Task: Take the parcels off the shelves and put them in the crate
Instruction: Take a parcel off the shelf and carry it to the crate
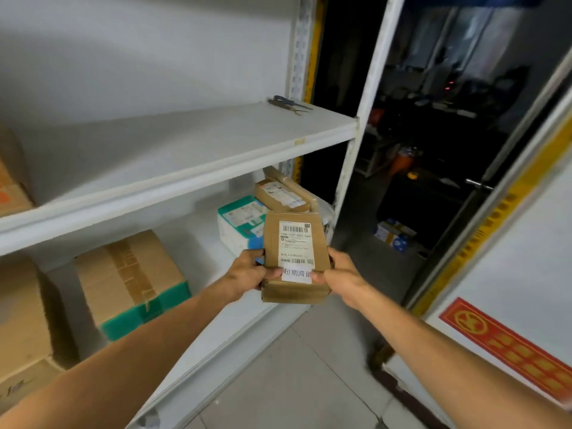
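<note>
Far left, a brown box sits on the upper shelf, cut off by the frame edge. Below it on the lower shelf is a large plain carton, then a taped carton with a green base. Left hand grips the small brown parcel at its near left edge, thumb on top beside the white label, fingers curled under. The parcel is held in the air just over the front right part of the lower shelf, label up, tilted a bit away from the camera. Just behind it are a white-and-teal parcel and a stack of flat brown parcels, close to its far edge; contact can't be judged. Small hand tools lie at the right end of the upper shelf. Right hand pinches the parcel's near right edge, thumb on the label. Crate not in view. Judged step: parcel lifted off, carry to the crate not yet done. Risks: both grips are at the near end only, so the far end could dip and slip out on a quick turn; swinging right could knock it on the white shelf post; pulling back low could drag the parcels behind off the shelf. At far right is a white panel with a red sticker.
</note>
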